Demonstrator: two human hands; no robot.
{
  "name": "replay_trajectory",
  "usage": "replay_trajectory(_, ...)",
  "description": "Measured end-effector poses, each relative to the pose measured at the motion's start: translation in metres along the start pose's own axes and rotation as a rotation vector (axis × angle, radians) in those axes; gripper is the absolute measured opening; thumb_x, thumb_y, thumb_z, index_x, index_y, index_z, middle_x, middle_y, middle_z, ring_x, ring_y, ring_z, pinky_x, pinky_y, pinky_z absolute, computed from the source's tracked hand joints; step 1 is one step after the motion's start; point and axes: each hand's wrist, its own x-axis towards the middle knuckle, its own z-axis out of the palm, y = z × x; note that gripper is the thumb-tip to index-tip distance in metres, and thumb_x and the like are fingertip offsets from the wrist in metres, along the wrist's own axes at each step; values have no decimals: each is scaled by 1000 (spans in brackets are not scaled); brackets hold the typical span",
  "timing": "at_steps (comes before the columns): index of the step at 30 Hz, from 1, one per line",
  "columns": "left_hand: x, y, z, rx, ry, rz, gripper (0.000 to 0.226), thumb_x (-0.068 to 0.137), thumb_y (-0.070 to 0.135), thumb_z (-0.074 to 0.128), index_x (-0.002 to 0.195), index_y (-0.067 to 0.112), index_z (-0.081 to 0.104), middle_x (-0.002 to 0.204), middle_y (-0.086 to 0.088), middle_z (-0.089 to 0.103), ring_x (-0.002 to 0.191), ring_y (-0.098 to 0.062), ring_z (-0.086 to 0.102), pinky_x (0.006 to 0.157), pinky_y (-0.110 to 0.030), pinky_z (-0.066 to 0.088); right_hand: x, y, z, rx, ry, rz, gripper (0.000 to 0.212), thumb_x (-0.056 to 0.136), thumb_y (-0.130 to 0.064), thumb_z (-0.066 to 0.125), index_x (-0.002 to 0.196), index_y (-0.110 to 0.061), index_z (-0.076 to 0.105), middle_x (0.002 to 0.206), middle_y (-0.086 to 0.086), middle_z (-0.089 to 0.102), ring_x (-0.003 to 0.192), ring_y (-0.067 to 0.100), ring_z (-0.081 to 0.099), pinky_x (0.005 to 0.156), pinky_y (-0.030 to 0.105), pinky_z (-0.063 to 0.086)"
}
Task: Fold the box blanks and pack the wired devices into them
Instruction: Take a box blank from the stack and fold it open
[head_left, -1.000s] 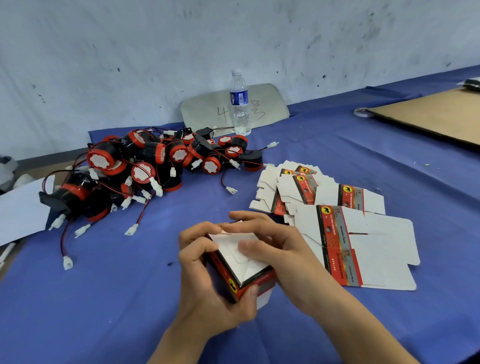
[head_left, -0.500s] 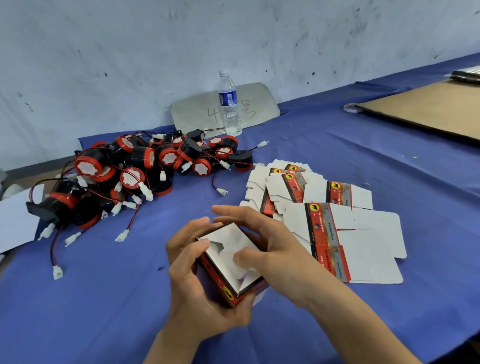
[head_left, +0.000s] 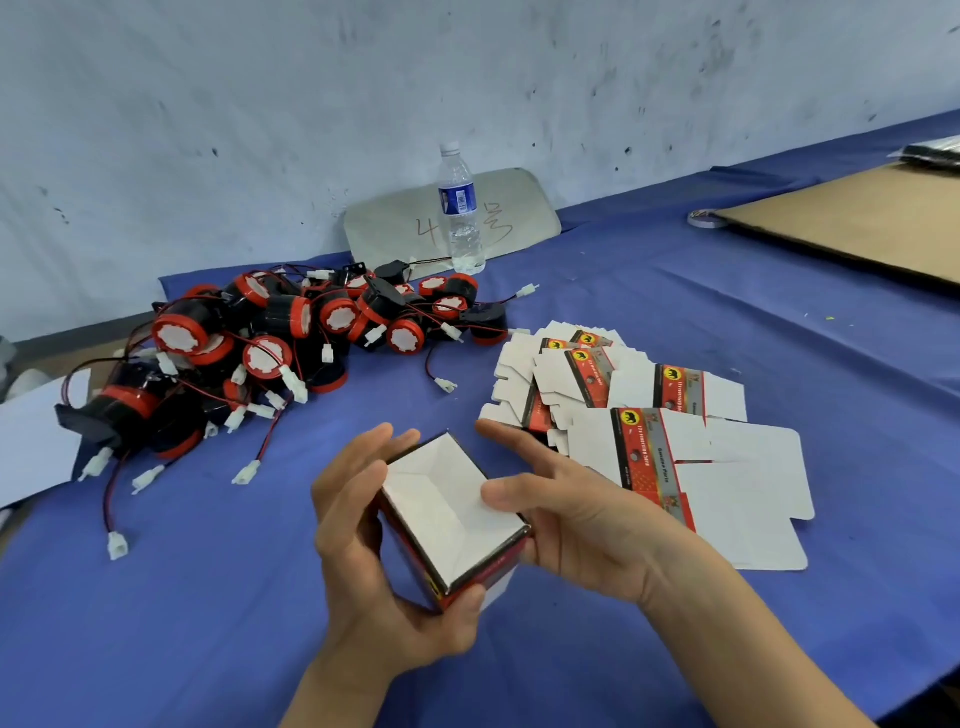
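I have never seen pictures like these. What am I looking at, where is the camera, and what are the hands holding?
There is no machine here. A person wears a camera on the head, so this single view looks forward and down at their own two hands. The left hand grips a folded box with its white inside showing and nothing in it; the right hand steadies its other side. On the blue tablecloth lie flat box blanks to the right, and a pile of red and black wired devices to the left. A water bottle stands near the wall.
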Motion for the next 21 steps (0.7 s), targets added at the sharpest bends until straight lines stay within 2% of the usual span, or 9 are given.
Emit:
replay_trajectory(2,0,1,1,-9,-12,-8,77,78,54,65,143,28,31,139,-13,36,116,-49,50,86,-61,48,3,4,0,71,-43,30,73,68,-8,74,133,-26,48,120,19,65,97,31,61,76,35,56)
replay_trajectory(6,0,0,4,17,-64,-36,77,81,52,65,143,28,25,141,-11,36,126,-35,45,97,-41,45,6,8,2,95,-153,-2,82,61,-14,80,137,-21,50,132,17,57,111,35,53,83,38,51)
replay_trajectory(9,-6,-6,4,65,-104,-197,87,78,53,71,145,37,18,147,6,31,134,-20,40,100,-31,46,2,3,7,26,-68,-186,79,66,-7,78,136,-29,50,116,14,68,104,29,62,81,37,55)
replay_trajectory(12,-12,-15,3,138,-144,-488,85,78,40,72,141,54,17,142,26,31,134,-2,37,104,-21,41,-5,0,16,-569,54,-606,85,78,-2,62,141,-50,31,91,8,67,82,20,65,74,36,56)
replay_trajectory(14,-15,-25,2,385,-155,-539,69,87,19,65,141,42,29,135,19,39,130,-11,40,107,-35,39,-3,6,15,-1248,235,-864,99,76,0,59,146,-53,12,83,-3,64,73,17,59,68,35,53)
replay_trajectory(16,-15,-33,-3,532,-137,-622,55,89,3,59,137,24,45,133,6,45,127,-19,42,106,-35,37,6,17,16,-1807,334,-900,113,63,6,61,150,-44,9,81,-7,63,74,20,58,69,31,52)
replay_trajectory(18,-15,-37,-9,535,-118,-703,50,86,-2,58,132,17,52,129,3,47,124,-21,44,101,-37,41,14,25,25,-2026,301,-813,112,59,8,54,150,-44,13,78,-6,59,79,22,53,82,30,46)
replay_trajectory(20,-16,-37,-12,504,-71,-795,46,86,-2,57,128,18,54,124,10,43,119,-20,47,94,-38,45,23,33,22,-2013,186,-676,101,68,7,42,147,-49,10,89,-3,58,99,24,47,104,35,31)
replay_trajectory(21,-17,-37,-13,490,-40,-836,46,87,-1,57,127,19,54,123,12,43,118,-19,49,92,-35,45,26,35,21,-1996,188,-678,95,71,5,40,146,-49,18,94,-2,59,107,24,48,110,38,24)
